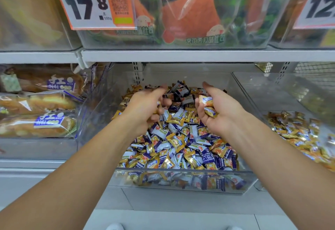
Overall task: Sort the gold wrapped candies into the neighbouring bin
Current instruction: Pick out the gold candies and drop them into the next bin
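1. Surroundings: a clear plastic bin [181, 179] sat on the lower shelf, filled with mixed wrapped candies [174, 142] in gold, purple and white. To its left lay bagged bread loaves [36, 113]; above, a shelf rail [181, 55] carried bagged toast [190, 17] and a price tag [90, 3] reading 17.8.
2. Neighbouring bin [253, 91]: it stood just right of the mixed bin, sharing a clear wall, and held a pile of gold candies [297, 135].
3. Left hand [145, 108]: it was over the pile with fingers curled; blur hid whether it held anything.
4. Right hand [217, 110]: palm turned inward, its curled fingers held two gold wrapped candies [208, 106] (long axes lying roughly across the palm, twisted ends pointing left and right).
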Available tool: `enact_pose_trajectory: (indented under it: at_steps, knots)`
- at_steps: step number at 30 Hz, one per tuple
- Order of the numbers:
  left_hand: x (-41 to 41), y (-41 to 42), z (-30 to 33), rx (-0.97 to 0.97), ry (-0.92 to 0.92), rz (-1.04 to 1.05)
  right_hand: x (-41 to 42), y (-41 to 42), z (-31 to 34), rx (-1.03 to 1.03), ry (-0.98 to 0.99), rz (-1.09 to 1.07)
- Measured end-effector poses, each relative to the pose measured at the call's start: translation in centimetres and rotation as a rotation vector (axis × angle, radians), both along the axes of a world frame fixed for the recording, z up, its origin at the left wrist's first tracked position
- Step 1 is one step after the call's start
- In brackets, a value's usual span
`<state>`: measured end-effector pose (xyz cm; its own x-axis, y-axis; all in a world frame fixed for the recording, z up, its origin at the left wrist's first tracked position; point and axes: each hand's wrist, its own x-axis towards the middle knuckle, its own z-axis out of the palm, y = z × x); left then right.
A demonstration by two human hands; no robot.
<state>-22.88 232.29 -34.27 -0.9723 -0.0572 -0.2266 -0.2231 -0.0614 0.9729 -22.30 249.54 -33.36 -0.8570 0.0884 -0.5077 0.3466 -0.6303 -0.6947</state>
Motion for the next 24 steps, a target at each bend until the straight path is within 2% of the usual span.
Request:
enact_pose_trajectory:
  at_steps: [2, 3, 5, 7, 10, 12, 14, 16, 17, 20, 21, 22, 24]
  knots:
    - [0.1, 0.0, -0.6, -0.603, 0.307, -0.009, 0.0, 0.3, 0.1, 0.087, 0.011, 0.024]
    - [0.0, -0.1, -0.8, -0.783, 0.443, -0.04, 0.1, 0.3, 0.2, 0.133, 0.02, 0.031]
    - [-0.3, -0.4, -0.8, -1.045, 0.563, -0.151, 0.5, 0.4, 0.3, 0.33, 0.048, 0.062]
    - [-0.8, -0.6, -1.0, -1.205, 0.527, -0.299, 0.8, 0.4, 0.3, 0.671, 0.11, 0.127]
    - [-1.2, -0.6, -1.7, -1.234, 0.405, -0.47, 0.6, 0.4, -0.4, 1.304, 0.278, 0.259]
    - [-1.1, -0.7, -1.9, -1.263, 0.416, -0.473, 0.4, 0.1, -1.2, 1.549, 0.323, 0.341]
    - [-1.0, -0.8, -2.1, -1.233, 0.474, -0.455, 0.3, -0.3, -1.9, 1.639, 0.331, 0.417]
    - [-0.8, -0.7, -2.0, -1.079, 0.477, -0.406, 0.1, -0.5, -2.1, 1.651, 0.39, 0.372]
    - [-0.7, -0.6, -1.8, -0.943, 0.416, -0.364, 0.1, -0.6, -1.9, 1.627, 0.428, 0.331]
    - [0.1, -0.3, -0.7, -0.27, 0.069, -0.28, 1.0, -0.2, -0.1, 1.553, 0.504, 0.286]
    - [0.4, -0.1, -0.3, -0.102, -0.004, -0.287, 1.7, 0.2, 0.9, 1.565, 0.525, 0.298]
    - [0.8, 0.1, 0.0, -0.02, -0.037, -0.315, 2.7, 0.8, 1.8, 1.591, 0.548, 0.307]
    - [1.6, 0.9, 0.6, -0.008, -0.035, -0.403, 4.9, 2.5, 3.4, 1.578, 0.573, 0.313]
